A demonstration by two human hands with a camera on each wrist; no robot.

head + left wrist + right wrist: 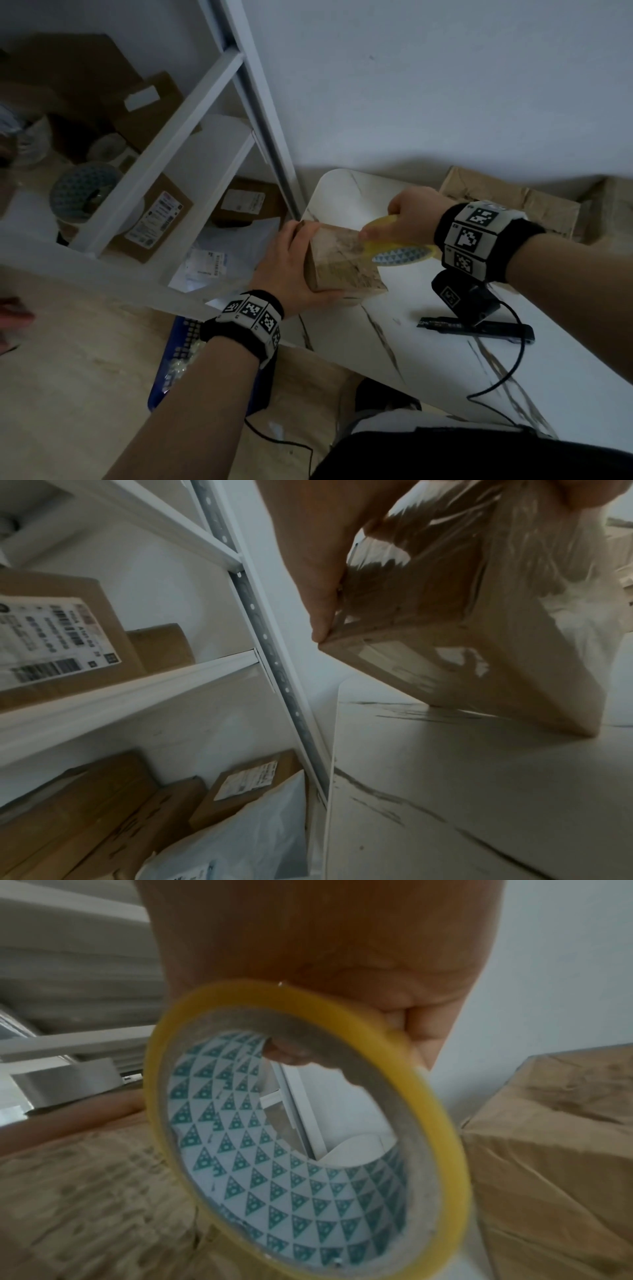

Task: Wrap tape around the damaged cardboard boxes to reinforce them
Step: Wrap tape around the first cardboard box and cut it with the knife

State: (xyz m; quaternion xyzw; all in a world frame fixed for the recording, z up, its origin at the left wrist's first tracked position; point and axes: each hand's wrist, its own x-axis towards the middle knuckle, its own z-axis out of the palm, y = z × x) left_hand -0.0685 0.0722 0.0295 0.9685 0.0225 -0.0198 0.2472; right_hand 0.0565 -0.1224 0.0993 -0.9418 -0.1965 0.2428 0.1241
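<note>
The left hand (291,270) grips a small cardboard box (342,263), tilted on one edge on the white tabletop (428,342). The right hand (407,219) holds the yellow tape roll (400,251) against the box's far side, its fingers (291,1053) curled through the core.

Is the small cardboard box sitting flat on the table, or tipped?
Tipped. In the left wrist view the small cardboard box meets the table along one lower edge only, its near side raised in the left hand.
</note>
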